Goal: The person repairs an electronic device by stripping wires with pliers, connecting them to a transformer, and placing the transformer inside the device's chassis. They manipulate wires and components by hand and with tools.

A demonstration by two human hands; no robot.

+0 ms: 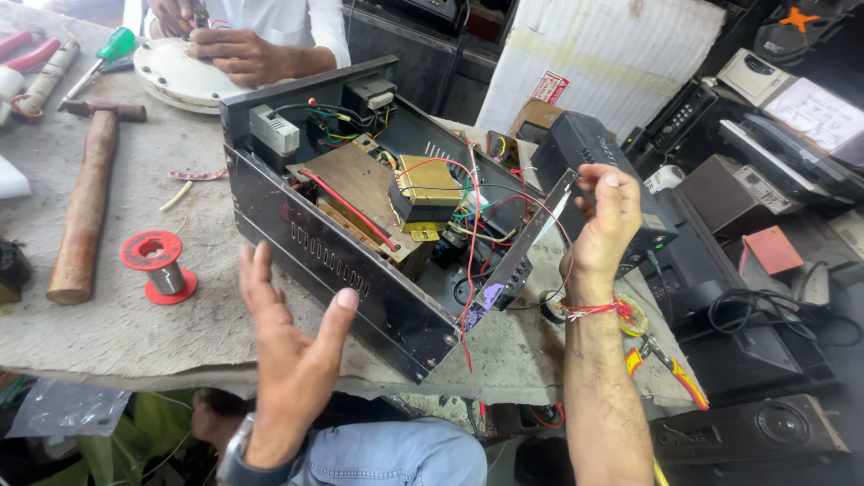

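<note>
An open black metal box (360, 270) full of wires and a transformer sits tilted on the counter (108, 315), its long axis running from far left to near right. The left hand (288, 360) hovers open just beside its near wall, fingers (261, 279) spread. The right hand (607, 220) pinches the box's loose end panel (526, 247) at the right.

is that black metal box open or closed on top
Open. The black metal box has no top cover: its transformer, brown board and red wires show. The right hand holds its front panel.
</note>
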